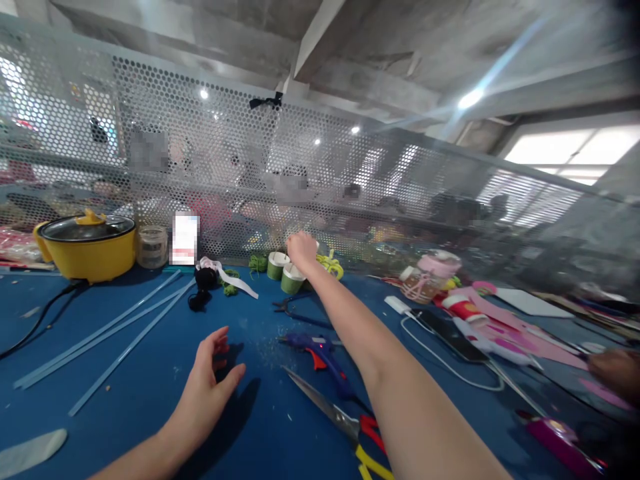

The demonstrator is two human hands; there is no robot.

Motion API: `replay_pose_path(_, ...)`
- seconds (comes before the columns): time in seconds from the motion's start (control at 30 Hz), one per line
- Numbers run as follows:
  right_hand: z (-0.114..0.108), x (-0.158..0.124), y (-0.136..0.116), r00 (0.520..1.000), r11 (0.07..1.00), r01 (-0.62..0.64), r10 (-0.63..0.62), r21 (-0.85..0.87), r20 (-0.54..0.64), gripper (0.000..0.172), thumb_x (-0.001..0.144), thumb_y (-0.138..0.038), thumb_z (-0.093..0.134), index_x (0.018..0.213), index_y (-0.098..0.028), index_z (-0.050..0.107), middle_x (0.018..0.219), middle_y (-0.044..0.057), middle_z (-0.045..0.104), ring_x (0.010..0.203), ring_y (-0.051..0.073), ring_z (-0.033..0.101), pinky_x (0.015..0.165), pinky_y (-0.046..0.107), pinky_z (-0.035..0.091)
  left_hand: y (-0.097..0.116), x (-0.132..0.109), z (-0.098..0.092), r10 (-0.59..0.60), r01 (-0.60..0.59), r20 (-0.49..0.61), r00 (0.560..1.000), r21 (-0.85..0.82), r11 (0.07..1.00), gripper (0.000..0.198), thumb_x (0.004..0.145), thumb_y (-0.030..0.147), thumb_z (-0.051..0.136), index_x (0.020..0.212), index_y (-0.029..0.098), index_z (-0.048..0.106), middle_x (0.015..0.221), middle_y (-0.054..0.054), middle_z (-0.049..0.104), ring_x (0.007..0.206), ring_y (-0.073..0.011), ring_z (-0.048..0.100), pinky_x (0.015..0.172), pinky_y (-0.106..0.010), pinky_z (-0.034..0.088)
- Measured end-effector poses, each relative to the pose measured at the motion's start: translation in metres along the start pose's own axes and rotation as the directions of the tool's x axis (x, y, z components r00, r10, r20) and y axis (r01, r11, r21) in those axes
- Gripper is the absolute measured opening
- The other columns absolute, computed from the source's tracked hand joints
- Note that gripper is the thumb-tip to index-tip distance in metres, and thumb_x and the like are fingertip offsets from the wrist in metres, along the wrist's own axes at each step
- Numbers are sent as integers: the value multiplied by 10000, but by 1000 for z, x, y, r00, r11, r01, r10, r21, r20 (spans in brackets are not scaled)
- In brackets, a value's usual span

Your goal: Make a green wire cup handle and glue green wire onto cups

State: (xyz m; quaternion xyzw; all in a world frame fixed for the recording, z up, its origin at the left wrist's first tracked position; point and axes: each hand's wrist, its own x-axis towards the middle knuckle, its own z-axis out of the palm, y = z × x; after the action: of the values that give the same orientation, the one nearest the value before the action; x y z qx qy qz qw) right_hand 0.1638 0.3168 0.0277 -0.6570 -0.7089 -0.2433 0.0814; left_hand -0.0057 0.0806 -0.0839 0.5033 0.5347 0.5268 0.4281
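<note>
My right hand (303,252) reaches to the back of the blue table, at the small green-and-white pots. One green pot (277,267) stands just left of it and another green pot (292,280) just in front. Its fingers are curled downward, and whatever they grip is hidden behind the hand. My left hand (213,370) hovers over the near part of the table, fingers apart, holding nothing. Between my arms lie a blue glue gun (320,350) with a red trigger, scissors (340,417) with red and yellow handles, and dark pliers (295,312).
Pale blue strips (130,333) lie at left, near a yellow electric pot (95,247) and a clear jar (152,247). A perforated metal screen (225,167) rises behind. At right are a phone (447,333) with a white cable, pink sheets and another person's hand (615,373).
</note>
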Motion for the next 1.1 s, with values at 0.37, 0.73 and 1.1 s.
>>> replay_pose_path(0.37, -2, 21, 38, 985, 1000, -27, 26, -1, 169, 307, 831, -277, 506, 1090, -112, 507, 1092, 108, 528, 923, 189, 549, 771, 366, 464, -3, 1, 0, 24, -24, 11, 1000, 22, 999, 476, 669, 312, 575, 1111, 187, 449, 1134, -104, 487, 1054, -231, 486, 897, -388, 388)
replay_pose_path(0.73, -31, 12, 38, 997, 995, -70, 71, 71, -13, 270, 850, -270, 469, 1080, -136, 515, 1100, 94, 526, 957, 200, 528, 789, 388, 449, -8, 0, -1, 42, -43, 35, 999, 21, 999, 449, 687, 299, 576, 1105, 191, 449, 1118, -100, 481, 1060, -227, 478, 905, -390, 380)
replay_pose_path(1.1, -121, -117, -18, 845, 759, 526, -518, 383, -134, 148, 807, -196, 464, 748, -151, 592, 799, 44, 583, 767, 147, 494, 735, 259, 396, 32, 19, -23, 108, -140, -235, 966, -120, 983, 473, 716, 417, 507, 1108, 166, 423, 1090, -108, 486, 1035, -204, 473, 858, -341, 399)
